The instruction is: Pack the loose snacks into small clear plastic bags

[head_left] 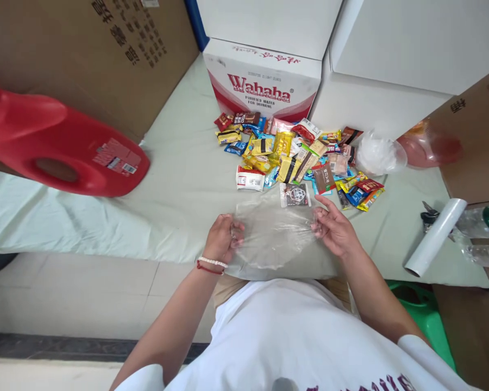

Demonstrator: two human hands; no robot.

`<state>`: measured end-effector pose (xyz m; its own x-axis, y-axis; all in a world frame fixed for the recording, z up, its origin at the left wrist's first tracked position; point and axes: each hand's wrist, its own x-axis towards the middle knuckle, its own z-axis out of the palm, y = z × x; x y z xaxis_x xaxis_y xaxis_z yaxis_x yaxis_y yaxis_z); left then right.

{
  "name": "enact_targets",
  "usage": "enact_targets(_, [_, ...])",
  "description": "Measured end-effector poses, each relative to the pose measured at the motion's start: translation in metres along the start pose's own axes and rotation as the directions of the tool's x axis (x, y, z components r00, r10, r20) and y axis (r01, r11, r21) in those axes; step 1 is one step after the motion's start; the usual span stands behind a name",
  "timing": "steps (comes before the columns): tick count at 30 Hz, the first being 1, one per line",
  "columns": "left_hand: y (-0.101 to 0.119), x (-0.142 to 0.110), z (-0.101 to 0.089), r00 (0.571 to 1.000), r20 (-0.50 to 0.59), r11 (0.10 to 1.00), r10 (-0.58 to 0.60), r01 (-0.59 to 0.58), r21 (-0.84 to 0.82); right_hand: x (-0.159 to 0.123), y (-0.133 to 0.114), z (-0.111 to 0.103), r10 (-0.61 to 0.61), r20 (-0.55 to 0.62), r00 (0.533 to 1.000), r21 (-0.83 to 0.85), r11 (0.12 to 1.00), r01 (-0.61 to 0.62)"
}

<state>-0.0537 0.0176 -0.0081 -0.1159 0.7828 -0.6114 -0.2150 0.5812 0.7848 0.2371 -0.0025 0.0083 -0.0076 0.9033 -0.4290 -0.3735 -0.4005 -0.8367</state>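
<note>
A clear plastic bag [275, 239] is stretched between my two hands over the front edge of the table. My left hand [225, 237], with a white and a red bracelet at the wrist, pinches the bag's left side. On the right side, my right hand [334, 225] grips the bag with thumb and fingers while its index finger points outward. Just beyond the bag lies a small dark snack packet [295, 194], partly touching or behind its far edge. Behind that spreads a pile of colourful wrapped snacks [283, 146]. I see no contents in the bag.
A Wahaha carton [264, 81] stands behind the snacks. At left is a large red jug [77, 146]. A crumpled white plastic bundle [377, 155], a white film roll [436, 237], scissors [428, 214] and clear bottles [478, 221] are at right. A green stool [426, 320] stands below.
</note>
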Motion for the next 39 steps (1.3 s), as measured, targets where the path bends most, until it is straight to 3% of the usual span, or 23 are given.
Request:
enact_targets(4, [-0.005, 0.008, 0.002, 1.0, -0.031, 0.999, 0.006, -0.007, -0.045, -0.006, 0.003, 0.0, 0.162, 0.125, 0.979, -0.065, 0.986, -0.155])
enact_targets(6, [-0.007, 0.012, 0.001, 0.992, -0.082, 0.995, 0.095, -0.095, -0.001, -0.013, 0.009, -0.003, 0.228, 0.174, 0.958, -0.208, 0.959, -0.191])
enact_targets(8, [-0.009, 0.015, -0.003, 0.956, -0.138, 0.959, 0.26, -0.238, 0.157, -0.018, 0.012, -0.01, 0.244, 0.134, 0.961, -0.334, 0.924, -0.188])
enact_targets(10, [-0.011, 0.016, -0.008, 0.876, -0.16, 0.846, 0.455, -0.37, 0.383, -0.022, 0.013, -0.02, 0.194, 0.055, 0.979, -0.397, 0.904, -0.157])
enact_targets(13, [-0.015, 0.012, -0.014, 0.661, -0.111, 0.553, 0.742, -0.51, 0.659, -0.029, 0.014, -0.031, 0.11, -0.014, 0.994, -0.472, 0.875, -0.104])
enact_targets(15, [-0.021, 0.005, -0.015, 0.506, 0.046, 0.309, 0.861, -0.593, 0.744, -0.038, 0.017, -0.036, 0.1, -0.016, 0.995, -0.532, 0.842, -0.093])
enact_targets(17, [-0.028, -0.003, -0.016, 0.437, 0.32, 0.075, 0.841, -0.68, 0.729, -0.049, 0.019, -0.046, 0.125, 0.024, 0.992, -0.611, 0.787, -0.084])
enact_targets(19, [-0.036, -0.008, -0.02, 0.444, 0.553, -0.068, 0.705, -0.734, 0.676, -0.06, 0.016, -0.06, 0.153, 0.095, 0.984, -0.73, 0.682, -0.036])
enact_targets(21, [-0.045, -0.01, -0.027, 0.494, 0.647, -0.12, 0.581, -0.733, 0.669, -0.067, 0.004, -0.076, 0.083, 0.091, 0.992, -0.864, 0.503, 0.037])
enact_targets(23, [-0.052, -0.01, -0.036, 0.534, 0.652, -0.12, 0.538, -0.717, 0.687, -0.07, -0.013, -0.081, -0.181, 0.01, 0.983, -0.957, 0.282, 0.062])
enact_targets(25, [-0.057, -0.01, -0.042, 0.53, 0.615, -0.081, 0.584, -0.716, 0.694, -0.068, -0.025, -0.068, -0.471, 0.014, 0.882, -0.988, 0.127, 0.083])
enact_targets(26, [-0.059, -0.01, -0.042, 0.524, 0.567, -0.049, 0.636, -0.706, 0.707, -0.064, -0.027, -0.055, -0.547, 0.08, 0.833, -0.987, 0.072, 0.142])
enact_targets(28, [-0.063, -0.012, -0.037, 0.523, 0.418, 0.024, 0.742, -0.644, 0.764, -0.054, -0.018, -0.022, -0.528, 0.32, 0.786, -0.931, -0.021, 0.365])
enact_targets(30, [-0.065, -0.013, -0.027, 0.546, 0.275, 0.085, 0.791, -0.544, 0.835, -0.039, 0.004, 0.008, -0.38, 0.561, 0.735, -0.818, -0.121, 0.562])
enact_targets(31, [-0.066, -0.014, -0.021, 0.561, 0.231, 0.107, 0.795, -0.504, 0.857, -0.03, 0.017, 0.017, -0.314, 0.624, 0.715, -0.778, -0.164, 0.607])
enact_targets(33, [-0.065, -0.014, -0.012, 0.592, 0.204, 0.16, 0.78, -0.503, 0.849, -0.011, 0.041, 0.024, -0.248, 0.651, 0.718, -0.759, -0.233, 0.608])
enact_targets(35, [-0.063, -0.014, -0.01, 0.636, 0.194, 0.266, 0.747, -0.553, 0.789, 0.006, 0.055, 0.014, -0.262, 0.606, 0.751, -0.793, -0.265, 0.548])
enact_targets(38, [-0.056, -0.015, -0.019, 0.756, 0.063, 0.472, 0.652, -0.469, 0.746, 0.02, 0.055, -0.009, -0.318, 0.538, 0.781, -0.843, -0.218, 0.492])
enact_targets(39, [-0.052, -0.015, -0.025, 0.762, 0.002, 0.495, 0.648, -0.423, 0.759, 0.022, 0.05, -0.015, -0.338, 0.529, 0.778, -0.848, -0.178, 0.499])
